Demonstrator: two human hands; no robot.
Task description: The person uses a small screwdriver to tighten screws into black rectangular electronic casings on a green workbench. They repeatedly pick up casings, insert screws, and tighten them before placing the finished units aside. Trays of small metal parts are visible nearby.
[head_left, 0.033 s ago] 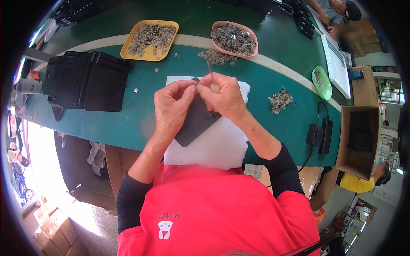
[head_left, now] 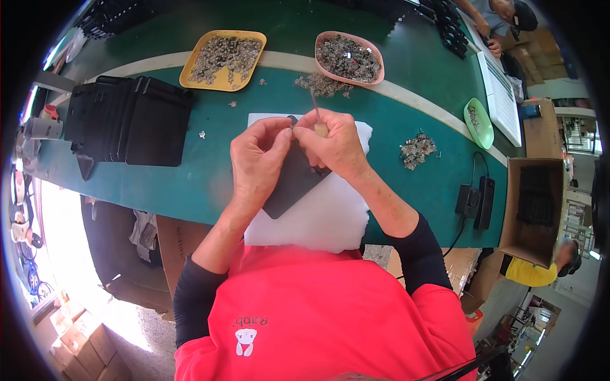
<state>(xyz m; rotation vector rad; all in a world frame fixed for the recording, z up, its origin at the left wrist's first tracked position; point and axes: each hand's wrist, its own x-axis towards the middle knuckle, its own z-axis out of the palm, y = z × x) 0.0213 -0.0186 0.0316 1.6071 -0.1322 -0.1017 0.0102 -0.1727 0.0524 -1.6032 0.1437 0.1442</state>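
Note:
A flat black panel (head_left: 289, 184) lies slanted on a white foam sheet (head_left: 311, 222) in front of me. My left hand (head_left: 260, 155) is closed at the panel's far end, thumb and forefinger pinched together; whatever is between them is too small to make out. Beside it, my right hand (head_left: 333, 143) has its thumb and forefinger at the same spot, almost touching the left fingertips. A thin-shafted tool with a wooden handle (head_left: 321, 129) is tucked in the right hand, its shaft pointing up and away. The panel's upper part is partly hidden by my hands.
Small metal parts fill a yellow tray (head_left: 259, 60) and a pink tray (head_left: 380, 70); a loose pile (head_left: 417, 150) lies right. Black panels (head_left: 127, 120) are stacked left. A green bowl (head_left: 486, 130), black power adapter (head_left: 469, 200) and cardboard box (head_left: 553, 247) stand right. Another person's hand (head_left: 494, 47) shows top right.
My left hand has shifted very slightly to the right. The tool's shaft tips a little to the right; the panel looks unmoved.

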